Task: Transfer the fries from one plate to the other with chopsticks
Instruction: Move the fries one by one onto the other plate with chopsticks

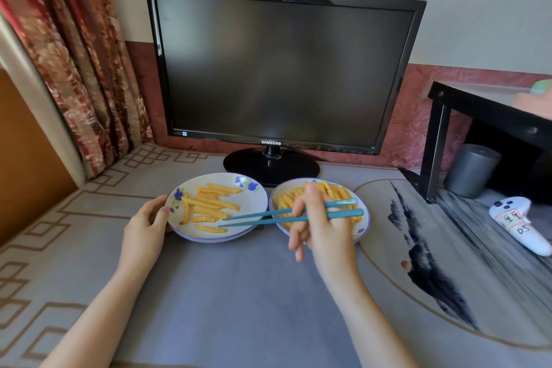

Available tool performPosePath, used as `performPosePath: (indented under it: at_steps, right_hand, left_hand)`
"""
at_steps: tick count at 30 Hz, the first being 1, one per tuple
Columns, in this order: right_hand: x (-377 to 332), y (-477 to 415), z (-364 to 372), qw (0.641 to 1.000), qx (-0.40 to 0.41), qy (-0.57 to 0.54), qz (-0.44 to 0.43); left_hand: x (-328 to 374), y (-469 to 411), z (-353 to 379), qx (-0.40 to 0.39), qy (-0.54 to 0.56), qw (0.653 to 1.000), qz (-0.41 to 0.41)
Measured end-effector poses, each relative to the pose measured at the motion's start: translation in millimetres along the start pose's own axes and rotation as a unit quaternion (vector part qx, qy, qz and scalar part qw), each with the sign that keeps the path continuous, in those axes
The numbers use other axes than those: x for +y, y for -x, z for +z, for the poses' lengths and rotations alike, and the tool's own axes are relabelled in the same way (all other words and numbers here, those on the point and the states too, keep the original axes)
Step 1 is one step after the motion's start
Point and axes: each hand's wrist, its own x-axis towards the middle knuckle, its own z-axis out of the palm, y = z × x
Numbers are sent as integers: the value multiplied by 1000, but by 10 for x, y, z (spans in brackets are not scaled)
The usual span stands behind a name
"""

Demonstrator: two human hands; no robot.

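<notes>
Fries lie scattered on the left plate, front-left of the monitor base. I see more heaped on the right plate, front-right of it. Right hand clasps the chopsticks, tips parted and empty among the scattered fries. Left hand grips that plate's rim. Risk, I judge: a ridged fry slips from the smooth tips onto the table.
</notes>
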Motion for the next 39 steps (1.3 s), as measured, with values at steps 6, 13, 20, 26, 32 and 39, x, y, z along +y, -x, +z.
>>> performPosePath:
  at_steps: [6, 13, 20, 26, 32, 39]
  right_hand:
    - [-182, -59, -454, 991, 119, 31, -53]
    - [-137, -58, -694, 987, 125, 72, -66]
    - [-75, -47, -611, 989, 73, 115, -60]
    - [-13, 40, -495, 981, 56, 175, -63]
    - [5, 42, -496, 980, 164, 94, -59]
    - [-111, -2, -660, 972, 220, 40, -74]
  left_hand:
    - [6, 0, 10, -2, 4, 1000, -1]
    - [27, 11, 10, -1, -5, 1000, 2]
    - [60, 42, 8, -1, 1, 1000, 1]
    - [59, 37, 1, 2, 3, 1000, 0]
    - [92, 64, -2, 1, 14, 1000, 1]
    - [109, 80, 1, 4, 10, 1000, 4]
